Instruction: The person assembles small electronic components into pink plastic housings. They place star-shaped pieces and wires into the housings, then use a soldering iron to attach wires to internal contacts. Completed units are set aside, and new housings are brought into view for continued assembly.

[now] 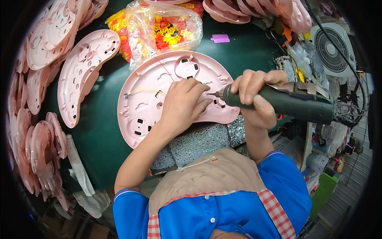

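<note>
A pink kidney-shaped plastic shell (133, 105) lies on the green table in front of me, its inside facing up with posts, slots and round recesses. My left hand (181, 101) rests on the shell, thumb and forefinger apart on either side of the bit's tip; whether a small part lies under the fingers is hidden. My right hand (254, 91) is wrapped round a dark green electric screwdriver (294, 103), held nearly level with its bit pointing left at the shell. A thin red wire and a yellow wire (145, 90) run over the shell's left half.
Another pink shell (89, 67) lies at the left, beside stacked shells (43, 139). Behind the work sits a clear bag (159, 32) of red and yellow parts. A purple piece (220, 38) lies further right, and a fan (333, 49) stands beyond. Bubble-textured silver sheet (199, 145) covers the near edge.
</note>
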Motion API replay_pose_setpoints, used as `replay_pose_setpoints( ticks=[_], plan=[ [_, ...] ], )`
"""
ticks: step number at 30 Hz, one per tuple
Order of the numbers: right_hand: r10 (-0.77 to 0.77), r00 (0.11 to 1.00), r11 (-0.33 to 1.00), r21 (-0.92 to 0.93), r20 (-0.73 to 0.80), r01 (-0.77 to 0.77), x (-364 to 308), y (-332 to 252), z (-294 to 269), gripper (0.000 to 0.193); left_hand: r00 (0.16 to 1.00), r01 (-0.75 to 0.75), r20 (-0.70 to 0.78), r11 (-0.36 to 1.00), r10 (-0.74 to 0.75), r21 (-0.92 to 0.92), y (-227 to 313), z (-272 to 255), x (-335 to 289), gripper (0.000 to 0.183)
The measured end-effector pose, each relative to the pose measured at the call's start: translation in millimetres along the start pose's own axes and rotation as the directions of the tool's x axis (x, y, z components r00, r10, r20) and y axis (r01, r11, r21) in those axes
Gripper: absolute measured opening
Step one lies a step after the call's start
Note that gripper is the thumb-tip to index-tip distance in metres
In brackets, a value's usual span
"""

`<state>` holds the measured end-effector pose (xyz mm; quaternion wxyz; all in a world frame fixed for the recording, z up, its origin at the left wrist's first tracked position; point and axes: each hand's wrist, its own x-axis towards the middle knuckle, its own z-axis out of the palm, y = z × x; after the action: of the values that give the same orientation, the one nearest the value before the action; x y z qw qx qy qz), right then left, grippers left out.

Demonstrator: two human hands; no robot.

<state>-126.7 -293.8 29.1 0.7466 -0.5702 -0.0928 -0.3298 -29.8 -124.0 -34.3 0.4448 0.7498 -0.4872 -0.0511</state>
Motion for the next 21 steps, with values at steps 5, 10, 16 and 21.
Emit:
replay_pose_setpoints(
  ticks=[5,10,16,21],
  plan=[
    [-0.04,0.999,0.993,0.107,0.007,0.039,-3,-10,3,0.047,0.998,-0.055,0.014,0.998,0.055,0.017,1,-6,-8,0.017],
    [-0.026,1.0,0.972,0.233,-0.004,0.026,-4,-22,8,0.047,0.994,-0.095,-0.068,0.99,0.088,-0.103,2,-11,-16,0.024],
    [-0.017,1.0,0.969,0.245,-0.019,0.021,-9,-23,17,0.046,0.973,-0.19,-0.165,0.966,0.161,-0.178,11,-3,-15,0.019],
    [-0.075,0.997,0.966,0.249,-0.003,0.073,-9,-33,13,0.045,0.966,-0.178,-0.206,0.98,0.156,-0.094,7,-8,-20,0.02]
  ],
)
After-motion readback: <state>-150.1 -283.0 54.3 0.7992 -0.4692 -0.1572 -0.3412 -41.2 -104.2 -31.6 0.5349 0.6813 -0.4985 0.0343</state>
